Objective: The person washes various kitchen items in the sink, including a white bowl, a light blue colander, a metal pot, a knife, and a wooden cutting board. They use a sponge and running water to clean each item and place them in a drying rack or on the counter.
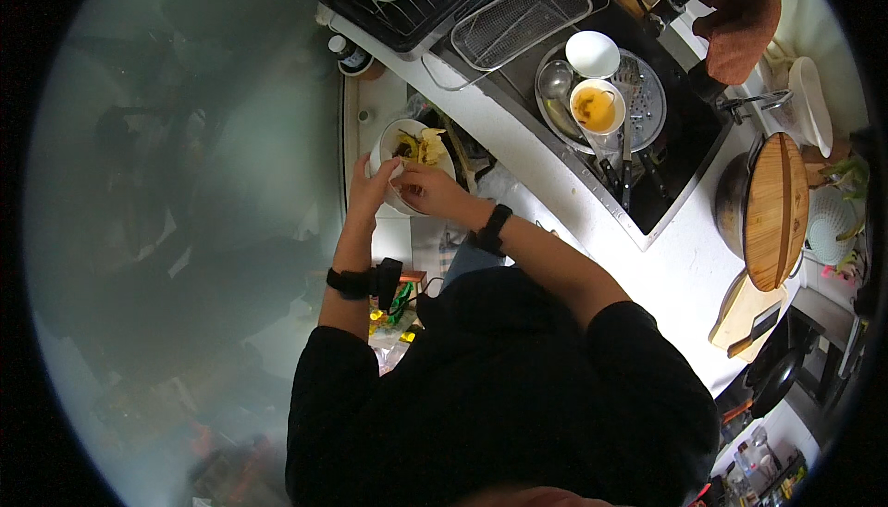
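Note:
A round white container (445,153), a bowl or small bin, is before me and low beside the counter. Yellow and brown food scraps (421,147) lie inside it. My left hand (369,191) grips its near-left side, thumb towards the rim. Just across from it, my right hand (433,190) reaches over the near rim with curled fingers. The fingertips of both hands almost meet; whether the right one pinches something small is hidden. Each wrist wears a black band.
A counter edge (527,146) runs diagonally on my right. In the sink (683,188), a steel tray (649,101) carries bowls, a ladle and utensils. A dish rack (409,21) stands beyond. A wooden-lidded pot (777,212) and a cutting board with a knife (753,326) sit farther right.

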A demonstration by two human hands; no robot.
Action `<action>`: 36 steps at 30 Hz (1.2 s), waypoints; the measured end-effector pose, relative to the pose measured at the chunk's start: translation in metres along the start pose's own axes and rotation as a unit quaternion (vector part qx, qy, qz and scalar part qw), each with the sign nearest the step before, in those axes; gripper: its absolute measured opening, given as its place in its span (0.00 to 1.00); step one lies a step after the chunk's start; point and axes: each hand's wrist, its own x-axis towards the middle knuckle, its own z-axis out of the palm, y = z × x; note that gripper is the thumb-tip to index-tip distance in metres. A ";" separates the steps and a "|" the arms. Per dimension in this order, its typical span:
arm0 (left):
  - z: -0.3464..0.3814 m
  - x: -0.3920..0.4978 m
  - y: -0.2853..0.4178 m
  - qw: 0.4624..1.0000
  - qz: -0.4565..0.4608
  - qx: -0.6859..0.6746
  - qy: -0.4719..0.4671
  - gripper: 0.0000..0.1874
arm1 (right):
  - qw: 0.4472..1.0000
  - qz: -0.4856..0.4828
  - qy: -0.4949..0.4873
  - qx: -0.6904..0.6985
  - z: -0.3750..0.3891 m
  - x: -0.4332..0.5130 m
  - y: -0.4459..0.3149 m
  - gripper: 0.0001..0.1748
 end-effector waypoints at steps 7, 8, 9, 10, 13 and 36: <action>-0.004 0.012 -0.009 0.998 0.020 0.064 0.017 0.44 | 0.974 -0.072 -0.017 -0.213 -0.003 0.001 0.023 0.10; -0.004 0.014 -0.012 0.998 0.018 0.066 0.015 0.46 | 0.973 -0.055 -0.020 -0.224 -0.002 0.000 0.026 0.10; -0.005 0.015 -0.015 0.997 0.015 0.068 0.013 0.47 | 0.970 -0.035 -0.030 -0.237 -0.002 -0.001 0.028 0.10; -0.005 0.017 -0.017 0.997 0.013 0.069 0.011 0.49 | 0.967 -0.036 -0.014 -0.250 -0.002 -0.001 0.030 0.09; -0.006 0.020 -0.022 0.997 0.000 0.071 0.021 0.50 | 0.957 -0.021 0.010 -0.289 0.000 -0.002 0.033 0.08; -0.004 0.014 -0.012 0.995 -0.010 0.104 0.003 0.49 | 0.930 -0.092 -0.091 -0.344 -0.004 0.006 0.034 0.16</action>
